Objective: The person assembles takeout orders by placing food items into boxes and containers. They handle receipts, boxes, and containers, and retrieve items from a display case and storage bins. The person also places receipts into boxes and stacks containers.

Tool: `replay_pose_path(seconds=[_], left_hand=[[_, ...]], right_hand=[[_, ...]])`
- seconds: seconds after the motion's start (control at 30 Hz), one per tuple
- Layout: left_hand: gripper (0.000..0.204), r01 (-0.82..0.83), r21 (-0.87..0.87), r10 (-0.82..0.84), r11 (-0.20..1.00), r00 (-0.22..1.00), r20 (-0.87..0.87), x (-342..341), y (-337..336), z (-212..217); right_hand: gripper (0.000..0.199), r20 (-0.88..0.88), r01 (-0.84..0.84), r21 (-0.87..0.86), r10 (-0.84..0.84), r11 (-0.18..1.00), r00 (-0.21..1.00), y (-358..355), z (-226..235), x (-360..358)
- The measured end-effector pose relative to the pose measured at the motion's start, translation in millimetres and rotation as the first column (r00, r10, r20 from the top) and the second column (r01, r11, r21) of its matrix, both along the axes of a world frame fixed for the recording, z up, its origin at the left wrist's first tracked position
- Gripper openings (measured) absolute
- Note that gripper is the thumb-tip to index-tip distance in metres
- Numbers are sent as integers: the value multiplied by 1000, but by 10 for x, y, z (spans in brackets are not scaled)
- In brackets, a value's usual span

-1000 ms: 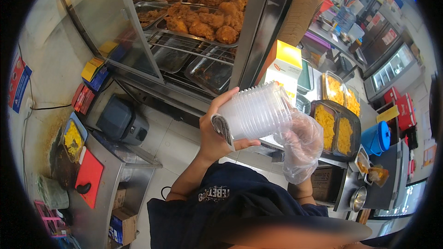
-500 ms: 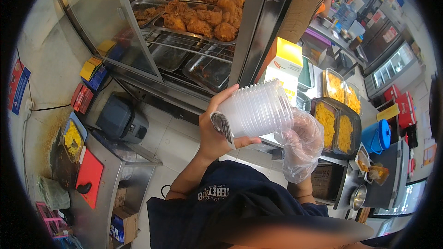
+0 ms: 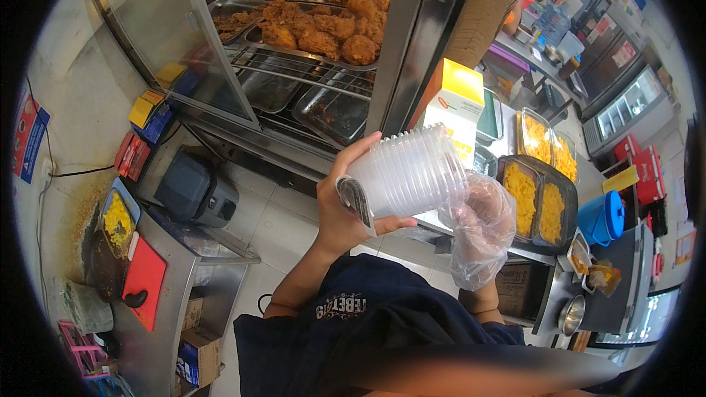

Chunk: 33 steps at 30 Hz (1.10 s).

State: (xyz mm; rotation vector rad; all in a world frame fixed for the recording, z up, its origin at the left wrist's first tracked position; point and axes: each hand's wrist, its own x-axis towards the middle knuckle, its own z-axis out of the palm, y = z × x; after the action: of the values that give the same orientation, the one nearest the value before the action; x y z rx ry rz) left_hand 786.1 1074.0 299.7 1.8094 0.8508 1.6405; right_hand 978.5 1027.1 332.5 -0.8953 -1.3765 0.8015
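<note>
My left hand (image 3: 336, 195) is wrapped around the base end of a stack of clear plastic cups (image 3: 412, 173), nested and tilted on its side in front of my chest. The thumb lies below the stack and the fingers reach over its top. My right hand (image 3: 482, 228), in a loose clear plastic glove, is at the rim end of the stack. Its fingers are curled against the outermost rims, partly blurred by the crinkled glove. Just beyond the cups stands a yellow and white box (image 3: 457, 95).
A heated cabinet with fried chicken (image 3: 316, 26) on trays stands ahead. Containers of yellow food (image 3: 521, 195) sit on the counter at right, near a blue bucket (image 3: 601, 219). A steel table with a red cutting board (image 3: 145, 283) is at left. Brown cardboard trays (image 3: 478, 18) are stacked behind.
My hands and the stack of cups hold nearly the same pose. At the back, the person in orange has shifted and shows less beside the cardboard stack.
</note>
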Motion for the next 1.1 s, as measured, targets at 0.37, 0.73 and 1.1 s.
replay_pose_path(seconds=[0.37,0.73,1.1], left_hand=[[102,18,12,-18,1000,1000,-2,-6,23,44],[101,31,-50,-29,998,999,38,10,72,-4],[101,46,-30,-42,998,990,136,46,149,-61]], right_hand=[[41,21,-56,49,55,997,998,54,-73,-12],[37,106,47,69,-54,997,993,128,-83,-32],[36,57,233,237,-253,943,966,208,47,-80]])
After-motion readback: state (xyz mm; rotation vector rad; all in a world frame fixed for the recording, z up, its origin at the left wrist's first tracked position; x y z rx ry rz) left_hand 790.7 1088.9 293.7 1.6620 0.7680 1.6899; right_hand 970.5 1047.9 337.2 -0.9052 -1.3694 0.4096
